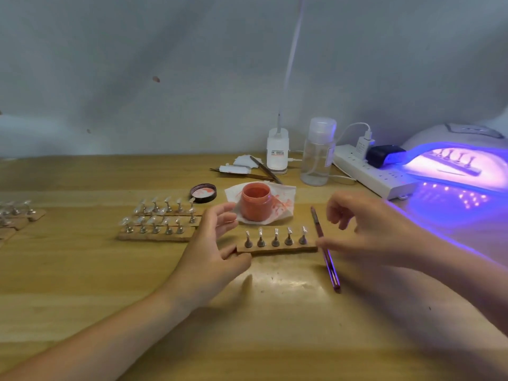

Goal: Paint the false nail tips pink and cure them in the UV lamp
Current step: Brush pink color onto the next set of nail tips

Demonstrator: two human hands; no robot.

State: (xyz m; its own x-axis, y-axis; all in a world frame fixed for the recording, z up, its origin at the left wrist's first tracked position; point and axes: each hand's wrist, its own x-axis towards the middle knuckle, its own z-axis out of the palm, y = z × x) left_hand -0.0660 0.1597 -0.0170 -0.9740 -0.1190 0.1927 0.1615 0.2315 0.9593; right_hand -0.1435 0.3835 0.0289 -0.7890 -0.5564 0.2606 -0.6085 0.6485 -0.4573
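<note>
A cork strip (277, 248) with several metal stands carrying unpainted nail tips (275, 232) lies on the table in front of me. My left hand (217, 243) touches the strip's left end with its thumb, the other fingers spread loosely above. My right hand (365, 229) has its thumb tip at the strip's right end, its fingers loosely curled. A pink-handled brush (327, 257) lies slanted by that thumb. An open jar of pink gel (254, 200) stands on a stained tissue behind the strip. The lit UV lamp (453, 160) at the right holds another strip of tips.
Further strips of clear tips (159, 224) lie at the left, with more at the far left edge (16, 213). Behind the jar are its lid (203, 192), tweezers (264, 169), two bottles (319, 152) and a white power strip (371, 174).
</note>
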